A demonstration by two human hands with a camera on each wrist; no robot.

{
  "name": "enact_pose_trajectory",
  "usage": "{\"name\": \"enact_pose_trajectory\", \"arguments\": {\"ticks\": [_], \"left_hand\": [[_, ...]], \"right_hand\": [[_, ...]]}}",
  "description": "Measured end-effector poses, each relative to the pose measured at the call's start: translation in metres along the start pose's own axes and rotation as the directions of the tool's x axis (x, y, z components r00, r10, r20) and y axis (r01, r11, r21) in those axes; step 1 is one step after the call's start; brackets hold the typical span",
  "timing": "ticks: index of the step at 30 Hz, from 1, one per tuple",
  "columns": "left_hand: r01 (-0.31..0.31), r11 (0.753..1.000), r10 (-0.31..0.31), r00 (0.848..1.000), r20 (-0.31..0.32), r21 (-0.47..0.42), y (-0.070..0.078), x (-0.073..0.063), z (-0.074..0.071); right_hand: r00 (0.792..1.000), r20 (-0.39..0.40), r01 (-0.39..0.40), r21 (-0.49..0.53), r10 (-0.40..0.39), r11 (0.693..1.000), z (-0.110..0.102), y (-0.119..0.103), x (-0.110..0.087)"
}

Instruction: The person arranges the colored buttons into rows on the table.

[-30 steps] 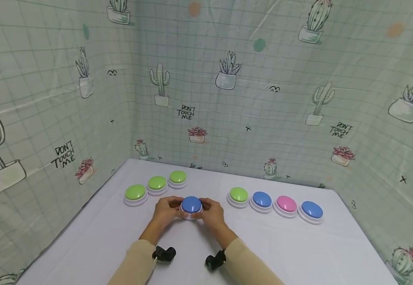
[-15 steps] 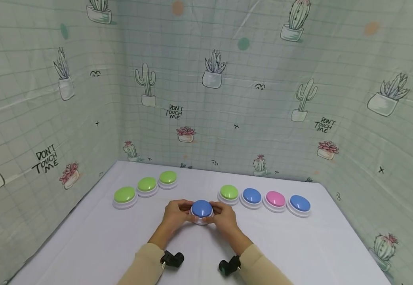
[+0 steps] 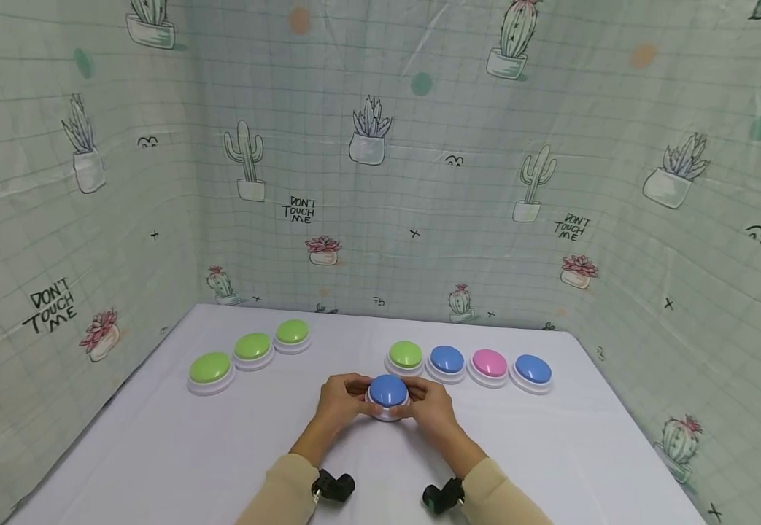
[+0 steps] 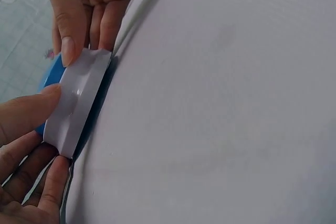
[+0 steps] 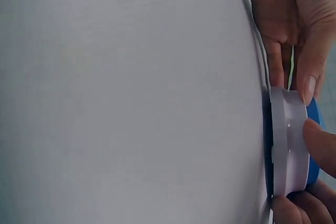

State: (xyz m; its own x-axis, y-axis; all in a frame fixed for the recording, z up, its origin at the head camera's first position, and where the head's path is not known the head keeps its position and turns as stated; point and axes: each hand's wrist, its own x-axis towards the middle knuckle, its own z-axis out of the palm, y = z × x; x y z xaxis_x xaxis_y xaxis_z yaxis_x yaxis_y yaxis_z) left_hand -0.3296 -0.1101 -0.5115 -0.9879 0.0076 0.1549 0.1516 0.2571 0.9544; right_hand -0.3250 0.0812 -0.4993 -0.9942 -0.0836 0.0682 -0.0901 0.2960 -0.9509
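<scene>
A round push button with a blue dome and white base [image 3: 388, 394] is between my two hands near the middle of the table. My left hand [image 3: 341, 405] grips its left side, thumb at the front and fingers curled round behind. From the opposite side my right hand [image 3: 431, 407] holds it the same way. In the left wrist view both thumbs press on the white base [image 4: 76, 98], close to the dome. The right wrist view has the base [image 5: 287, 140] close over the white cloth, with a dark gap beneath.
Behind and to the right is a row: a green button [image 3: 405, 355], a blue button [image 3: 447, 360], a pink button [image 3: 489, 363] and another blue button [image 3: 532, 370]. Three green buttons, the middle one [image 3: 252, 348], line the back left. Cactus-print cloth walls [image 3: 380, 204] enclose the white table [image 3: 176, 452].
Both hands have carried the blue button rightward, from left of the right-hand row to just in front of its green button. The head view has turned right.
</scene>
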Motion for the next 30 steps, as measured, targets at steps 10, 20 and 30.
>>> {"name": "enact_pose_trajectory", "arguments": {"ticks": [10,20,30], "left_hand": [[0.009,1.0,-0.009,1.0,0.009,0.001,0.005,-0.001,0.02],[0.002,1.0,-0.002,1.0,0.021,0.0,0.008,0.001,0.032],[-0.009,0.999,0.013,0.994,0.111,-0.035,0.001,0.007,0.029]], "right_hand": [[1.0,-0.026,-0.011,-0.014,0.011,1.0,-0.019,0.006,-0.003],[0.999,-0.048,-0.023,-0.027,0.022,0.999,-0.029,0.01,-0.004],[0.998,-0.032,-0.049,-0.051,0.047,0.998,-0.037,0.01,-0.003]]}}
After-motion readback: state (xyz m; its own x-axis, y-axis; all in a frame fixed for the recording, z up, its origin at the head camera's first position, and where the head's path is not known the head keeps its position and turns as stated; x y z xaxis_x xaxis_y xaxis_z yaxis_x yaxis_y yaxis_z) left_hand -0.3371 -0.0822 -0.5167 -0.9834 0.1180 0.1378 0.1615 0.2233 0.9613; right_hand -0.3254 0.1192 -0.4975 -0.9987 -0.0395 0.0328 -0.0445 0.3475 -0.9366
